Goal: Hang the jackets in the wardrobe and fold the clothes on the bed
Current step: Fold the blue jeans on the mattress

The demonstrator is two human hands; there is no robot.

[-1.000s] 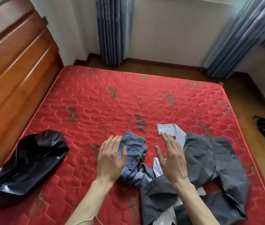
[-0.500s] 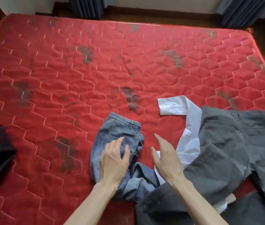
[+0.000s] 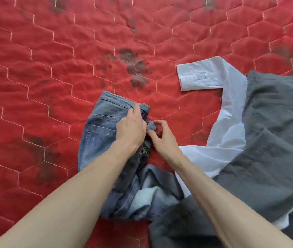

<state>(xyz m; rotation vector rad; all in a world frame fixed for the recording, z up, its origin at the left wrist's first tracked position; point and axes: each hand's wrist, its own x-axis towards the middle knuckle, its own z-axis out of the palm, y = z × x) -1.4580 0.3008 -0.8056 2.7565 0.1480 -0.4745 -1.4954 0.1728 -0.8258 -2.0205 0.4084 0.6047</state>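
Jeans [image 3: 104, 140] lie crumpled on the red bed [image 3: 43, 68], at about 6 o'clock of the view. The left hand [image 3: 131, 130] presses on the waistband, and the right hand [image 3: 161, 138] seems to pinch its edge, though blur hides the grip. If both lift now, the bunched legs may drag the grey trousers [image 3: 276, 140] and white shirt [image 3: 221, 140] at 3 o'clock.
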